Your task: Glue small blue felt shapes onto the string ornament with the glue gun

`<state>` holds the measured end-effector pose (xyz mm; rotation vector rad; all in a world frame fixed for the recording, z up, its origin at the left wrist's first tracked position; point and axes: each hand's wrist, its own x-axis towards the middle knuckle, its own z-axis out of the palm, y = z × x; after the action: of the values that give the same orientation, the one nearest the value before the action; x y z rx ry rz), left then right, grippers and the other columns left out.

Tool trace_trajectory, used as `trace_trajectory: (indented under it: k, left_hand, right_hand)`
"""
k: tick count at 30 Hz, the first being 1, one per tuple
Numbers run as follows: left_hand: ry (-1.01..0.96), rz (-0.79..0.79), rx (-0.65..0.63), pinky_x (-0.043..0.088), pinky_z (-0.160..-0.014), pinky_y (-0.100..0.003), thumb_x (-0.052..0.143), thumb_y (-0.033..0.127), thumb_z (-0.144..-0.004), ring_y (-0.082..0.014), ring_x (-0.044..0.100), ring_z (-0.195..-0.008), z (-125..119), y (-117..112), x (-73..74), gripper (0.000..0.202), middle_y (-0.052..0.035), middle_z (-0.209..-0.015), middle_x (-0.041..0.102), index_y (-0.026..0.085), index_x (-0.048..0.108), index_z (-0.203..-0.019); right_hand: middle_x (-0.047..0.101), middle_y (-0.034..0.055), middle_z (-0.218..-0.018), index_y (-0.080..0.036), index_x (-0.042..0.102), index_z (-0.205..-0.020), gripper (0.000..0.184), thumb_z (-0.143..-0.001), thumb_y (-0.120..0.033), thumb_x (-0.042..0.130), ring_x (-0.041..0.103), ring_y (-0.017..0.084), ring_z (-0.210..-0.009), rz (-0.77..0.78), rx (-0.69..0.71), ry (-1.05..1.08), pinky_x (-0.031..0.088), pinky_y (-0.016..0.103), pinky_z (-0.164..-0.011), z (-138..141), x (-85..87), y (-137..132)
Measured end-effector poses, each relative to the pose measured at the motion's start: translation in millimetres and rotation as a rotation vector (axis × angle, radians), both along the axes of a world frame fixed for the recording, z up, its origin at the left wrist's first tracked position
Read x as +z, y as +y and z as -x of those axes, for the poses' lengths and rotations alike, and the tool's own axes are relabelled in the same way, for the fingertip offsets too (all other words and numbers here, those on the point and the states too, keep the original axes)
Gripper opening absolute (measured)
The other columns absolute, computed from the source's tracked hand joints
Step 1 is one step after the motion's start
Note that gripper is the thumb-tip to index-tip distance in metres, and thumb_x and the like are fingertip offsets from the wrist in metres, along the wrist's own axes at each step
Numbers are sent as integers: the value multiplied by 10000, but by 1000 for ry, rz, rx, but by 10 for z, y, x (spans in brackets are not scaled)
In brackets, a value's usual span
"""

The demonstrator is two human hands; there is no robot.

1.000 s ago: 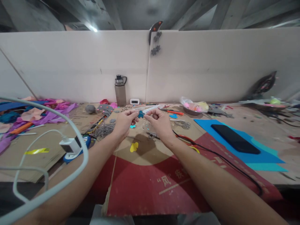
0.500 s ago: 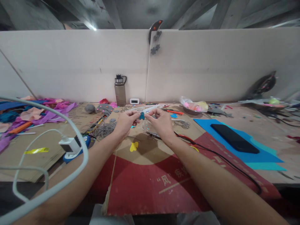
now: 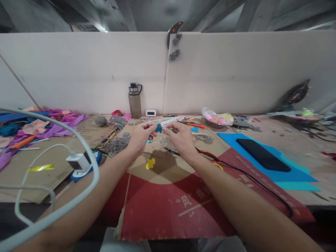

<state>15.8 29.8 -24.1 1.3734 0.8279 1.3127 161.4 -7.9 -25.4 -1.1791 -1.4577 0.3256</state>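
A small dark-blue cut-out piece is held up over the cardboard. My left hand pinches it from the left side. From the right, my right hand has its thumb and fingertips closed at the piece's other edge. Fingers cover part of its outline. Below the hands lies a yellow flower-like cut-out on the cardboard. A tangle of grey yarn sits left of my left hand, and clear plastic shows beneath my fingers.
A white cable loops across the left foreground, near a charger. A black phone rests on blue sheets at right. Behind stand a bottle, a small clock and a bowl. Red-handled scissors lie by my right wrist.
The blue piece has turned slightly between my fingertips, and its visible outline looks wider. Both hands stay in almost the same place.
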Motion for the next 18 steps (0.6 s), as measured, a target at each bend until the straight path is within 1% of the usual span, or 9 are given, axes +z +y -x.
trace_trajectory:
  k: [4,9,14,16,18]
  left_hand:
    - [18,-23,0,298,-432,-200,702,346,-670,-70,448,-450,8,-1,-6,223,-12,-539,570,139,646,-732]
    - [46,-43,11,294,-430,-201,691,347,-679,-71,451,-450,7,-15,-3,217,-12,-539,572,143,650,-740]
    - [64,-52,2,280,-412,-207,674,338,-693,-64,416,-416,2,-34,12,202,-8,-526,562,144,641,-734]
    - [71,-53,-7,271,-401,-203,665,332,-699,-61,406,-407,5,-40,23,198,-5,-525,556,140,636,-739]
    - [79,-46,-16,256,-390,-194,660,330,-703,-56,395,-399,11,-46,35,202,2,-515,545,137,631,-752]
  right_hand:
    - [635,11,-700,-188,647,-684,196,-764,-344,559,490,133,-620,9,17,-15,358,255,-596,-3,-12,14]
    - [599,2,-633,-201,658,-689,239,-764,-405,559,461,130,-578,32,-59,-67,313,248,-542,-17,-8,23]
    - [569,-9,-592,-205,676,-686,256,-745,-437,585,425,117,-536,79,-101,-64,279,248,-510,-30,3,21]
    - [533,-22,-554,-205,689,-707,265,-734,-452,597,400,109,-510,110,-99,-47,269,249,-497,-38,6,25]
    - [454,-46,-498,-204,704,-746,278,-724,-464,610,351,98,-475,134,-75,-15,244,248,-475,-48,12,31]
